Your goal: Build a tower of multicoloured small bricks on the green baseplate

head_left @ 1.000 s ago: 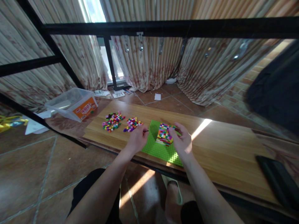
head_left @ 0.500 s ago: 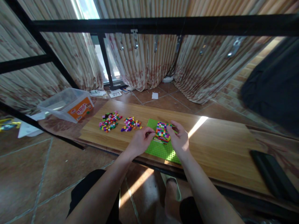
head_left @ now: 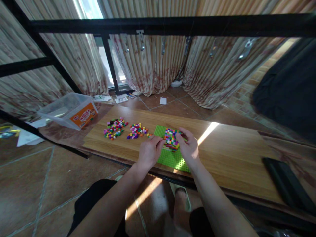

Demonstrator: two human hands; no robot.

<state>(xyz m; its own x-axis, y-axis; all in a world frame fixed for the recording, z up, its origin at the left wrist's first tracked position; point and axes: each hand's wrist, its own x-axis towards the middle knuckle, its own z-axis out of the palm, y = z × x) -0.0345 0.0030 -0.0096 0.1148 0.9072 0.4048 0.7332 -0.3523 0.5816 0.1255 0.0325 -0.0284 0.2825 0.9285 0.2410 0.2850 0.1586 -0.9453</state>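
Observation:
A block of many-coloured toy bricks (head_left: 171, 137), built up in layers, stands on a green baseplate (head_left: 170, 160) on the wooden board. My right hand (head_left: 189, 146) grips the block's right side, with its thumb at the near edge and the fingers curled round behind. At the block's left side is my left hand (head_left: 150, 149), its thumb and fingertips pinched together. Whatever lies between those fingertips is too small to make out. Two heaps of loose bricks lie left of the baseplate, a nearer brick heap (head_left: 137, 130) and a farther brick heap (head_left: 115, 128).
A clear plastic tub (head_left: 69, 110) with an orange label stands at the left beyond the heaps. On the right end of the wooden board (head_left: 237, 154) lies a dark flat object (head_left: 287, 181). A black metal bar (head_left: 158, 27) crosses the view above the board.
My left hand has shifted slightly right, and its fingers have come closer to the block's left side. The right hand keeps its hold on the block. The view has moved slightly.

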